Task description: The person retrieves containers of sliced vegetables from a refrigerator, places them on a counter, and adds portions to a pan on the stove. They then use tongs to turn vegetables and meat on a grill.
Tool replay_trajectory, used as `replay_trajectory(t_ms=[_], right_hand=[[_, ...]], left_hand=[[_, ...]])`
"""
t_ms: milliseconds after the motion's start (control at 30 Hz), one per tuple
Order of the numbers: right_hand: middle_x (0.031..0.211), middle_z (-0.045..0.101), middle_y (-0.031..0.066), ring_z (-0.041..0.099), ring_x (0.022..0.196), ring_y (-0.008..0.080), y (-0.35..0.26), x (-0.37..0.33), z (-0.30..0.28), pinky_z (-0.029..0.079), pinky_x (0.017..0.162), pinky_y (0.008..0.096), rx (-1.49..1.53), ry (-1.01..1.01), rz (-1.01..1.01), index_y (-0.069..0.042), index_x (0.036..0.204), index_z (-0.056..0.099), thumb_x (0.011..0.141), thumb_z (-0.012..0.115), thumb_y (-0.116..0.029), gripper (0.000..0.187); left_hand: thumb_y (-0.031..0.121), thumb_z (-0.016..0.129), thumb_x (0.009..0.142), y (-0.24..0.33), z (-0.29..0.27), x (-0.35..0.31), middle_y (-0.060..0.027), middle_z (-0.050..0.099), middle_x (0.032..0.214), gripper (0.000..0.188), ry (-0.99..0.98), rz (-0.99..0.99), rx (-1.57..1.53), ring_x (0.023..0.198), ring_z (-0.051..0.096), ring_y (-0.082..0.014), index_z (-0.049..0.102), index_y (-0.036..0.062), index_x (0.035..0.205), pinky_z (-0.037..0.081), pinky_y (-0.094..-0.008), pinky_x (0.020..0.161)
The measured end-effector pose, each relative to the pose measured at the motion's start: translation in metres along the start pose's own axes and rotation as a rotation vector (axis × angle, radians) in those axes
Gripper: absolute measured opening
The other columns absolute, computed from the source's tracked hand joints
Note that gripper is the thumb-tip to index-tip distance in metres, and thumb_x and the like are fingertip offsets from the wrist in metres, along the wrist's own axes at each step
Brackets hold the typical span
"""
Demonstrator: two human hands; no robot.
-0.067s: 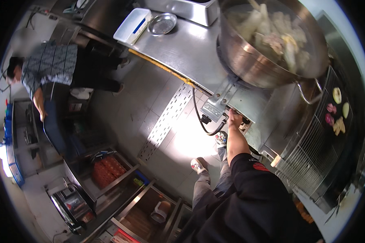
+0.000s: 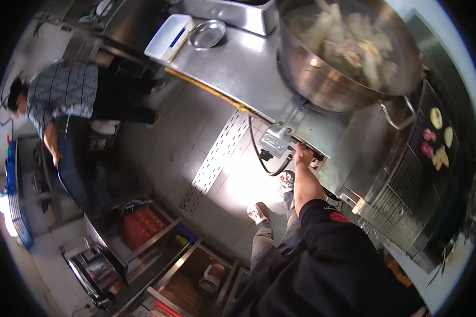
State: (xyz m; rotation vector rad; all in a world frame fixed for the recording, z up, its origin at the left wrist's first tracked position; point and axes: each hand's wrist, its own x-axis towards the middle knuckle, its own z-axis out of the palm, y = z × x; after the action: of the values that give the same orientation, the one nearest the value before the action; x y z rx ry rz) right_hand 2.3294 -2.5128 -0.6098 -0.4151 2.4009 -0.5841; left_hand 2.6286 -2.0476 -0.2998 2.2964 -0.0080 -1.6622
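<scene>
My right hand (image 2: 302, 155) reaches down to the worktop's front edge, beside a grey metal burner bracket (image 2: 274, 140) and a black hose (image 2: 270, 171). Its fingers curl in at the edge, next to the hose fitting; what they hold there is too small and hidden to make out. Only the right arm shows, bare below a black sleeve; my left hand is out of view. Above the bracket stands a large copper-coloured pot (image 2: 322, 79), with pale bones or meat pieces (image 2: 349, 50) in cloudy liquid.
On the steel worktop (image 2: 243, 63) are a white plastic tub (image 2: 167, 38) and a round metal dish (image 2: 207, 35). A grill (image 2: 402, 211) lies to the right, cut vegetables (image 2: 435, 119) beyond it. A person (image 2: 69, 95) stands far left. Open drawers (image 2: 166, 232) hold red meat (image 2: 142, 226) and a jug (image 2: 211, 278).
The whole view has shifted slightly, so the pot and worktop sit a little further left. My right hand stays at the same spot by the burner bracket, its fingers looking more curled.
</scene>
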Motion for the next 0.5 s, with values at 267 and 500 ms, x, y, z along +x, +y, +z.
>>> replay_trajectory(t_ms=[267,500], right_hand=[[0.067,0.057,0.0134,0.058,0.047,0.0231,-0.025,-0.152,-0.12,0.053,0.041,0.0339,0.781,-0.325,0.429,0.006,0.081,0.054,0.088,0.058,-0.033,0.04],[0.08,0.061,0.0154,0.066,0.073,0.0274,0.039,-0.24,-0.325,0.057,0.056,0.0343,0.822,-0.763,0.201,0.002,0.103,0.051,0.088,0.057,-0.025,0.032]], left_hand=[[0.026,0.056,0.085,0.042,-0.076,0.132,-0.0058,0.064,0.081,0.022,-0.239,0.217,0.697,0.066,0.056,-0.0127,0.065,0.0075,0.093,0.044,-0.0289,0.055],[0.029,0.052,0.086,0.275,-0.083,0.237,-0.003,0.062,0.066,0.026,-0.318,0.452,0.925,0.052,0.052,-0.0098,0.069,0.0102,0.082,0.04,-0.0287,0.041]])
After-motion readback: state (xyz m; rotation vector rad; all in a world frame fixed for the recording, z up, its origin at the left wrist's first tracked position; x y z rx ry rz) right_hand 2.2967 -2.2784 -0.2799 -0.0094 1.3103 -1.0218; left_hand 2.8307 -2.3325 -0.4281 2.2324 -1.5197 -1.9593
